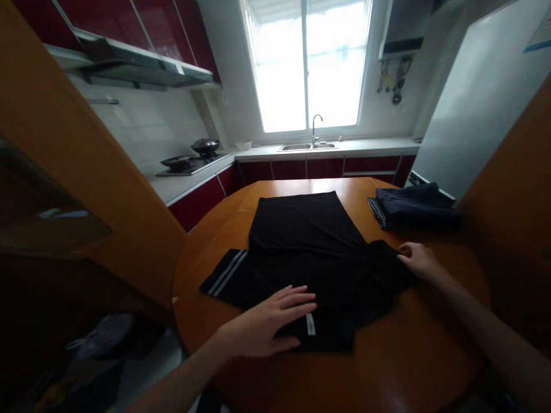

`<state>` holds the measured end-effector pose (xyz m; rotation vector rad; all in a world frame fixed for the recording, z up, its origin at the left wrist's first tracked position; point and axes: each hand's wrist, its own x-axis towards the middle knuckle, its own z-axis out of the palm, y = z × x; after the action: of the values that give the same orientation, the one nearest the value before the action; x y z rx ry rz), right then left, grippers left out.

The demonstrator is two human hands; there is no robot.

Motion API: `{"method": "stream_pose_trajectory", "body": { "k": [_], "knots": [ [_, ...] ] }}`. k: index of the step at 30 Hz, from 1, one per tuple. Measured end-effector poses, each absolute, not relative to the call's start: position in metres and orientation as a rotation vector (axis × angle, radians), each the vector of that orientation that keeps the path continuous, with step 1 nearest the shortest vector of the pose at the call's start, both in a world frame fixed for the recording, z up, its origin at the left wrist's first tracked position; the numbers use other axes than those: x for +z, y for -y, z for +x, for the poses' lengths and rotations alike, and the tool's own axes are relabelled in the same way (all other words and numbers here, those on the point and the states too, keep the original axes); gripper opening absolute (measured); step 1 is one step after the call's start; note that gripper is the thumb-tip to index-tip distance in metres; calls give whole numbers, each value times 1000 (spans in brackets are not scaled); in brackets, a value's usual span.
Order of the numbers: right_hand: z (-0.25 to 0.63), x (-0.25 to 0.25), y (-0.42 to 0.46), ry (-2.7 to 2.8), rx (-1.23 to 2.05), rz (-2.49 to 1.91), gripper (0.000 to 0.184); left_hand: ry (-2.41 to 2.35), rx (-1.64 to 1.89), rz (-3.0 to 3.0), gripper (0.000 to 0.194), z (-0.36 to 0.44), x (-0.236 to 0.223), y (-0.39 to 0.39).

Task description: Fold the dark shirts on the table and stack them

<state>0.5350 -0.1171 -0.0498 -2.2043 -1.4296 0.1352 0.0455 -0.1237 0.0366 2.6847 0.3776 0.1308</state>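
Note:
A black T-shirt [305, 246] lies spread on the wooden table [387, 367], its hem toward the window and its collar toward me. Two pale stripes cross the sleeve on the left, and a small white label shows near the collar. My left hand [275, 318] rests on the shirt beside that label, fingers stretched out and apart. At the right, my right hand [417, 261] pinches the edge of the other sleeve between thumb and fingers. That sleeve looks bunched, and its stripes do not show.
A stack of folded dark clothes [417, 206] sits at the table's far right. Behind the table run a counter with a sink [307, 147] and a stove [193, 163] bearing pans. A white fridge [477, 109] stands right; a wooden door frame [107, 172] rises left.

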Motion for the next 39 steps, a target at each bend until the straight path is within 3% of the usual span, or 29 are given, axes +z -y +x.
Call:
{"method": "stream_pose_trajectory", "body": {
  "k": [4, 8, 11, 16, 18, 21, 29, 34, 39],
  "knots": [
    [509, -40, 139, 1613, -143, -2060, 27, -740, 253, 2724, 67, -15, 35, 92],
    [459, -19, 173, 1997, 240, -1611, 21, -901, 230, 2745, 61, -69, 24, 79],
    [420, -9, 196, 2262, 496, -1407, 16, -925, 305, 2775, 46, -82, 11, 78],
    [384, -16, 213, 2493, 367, -1253, 22, -906, 504, 2852, 22, -72, -6, 80],
    [378, -21, 213, 2532, 181, -1203, 14, -884, 534, 2859, 23, -70, -5, 82],
    [375, -24, 213, 2574, 32, -1149, 20, -853, 496, 2860, 24, -78, 2, 89],
    [375, -12, 225, 2568, 130, -1131, 20, -981, 372, 2829, 24, -100, 17, 109],
    [371, -6, 233, 2551, 0, -1053, 48, -828, 347, 2886, 54, -57, 21, 145],
    [361, -19, 227, 2573, -160, -892, 28, -482, 326, 2939, 54, 0, 12, 172]
  ]
}}
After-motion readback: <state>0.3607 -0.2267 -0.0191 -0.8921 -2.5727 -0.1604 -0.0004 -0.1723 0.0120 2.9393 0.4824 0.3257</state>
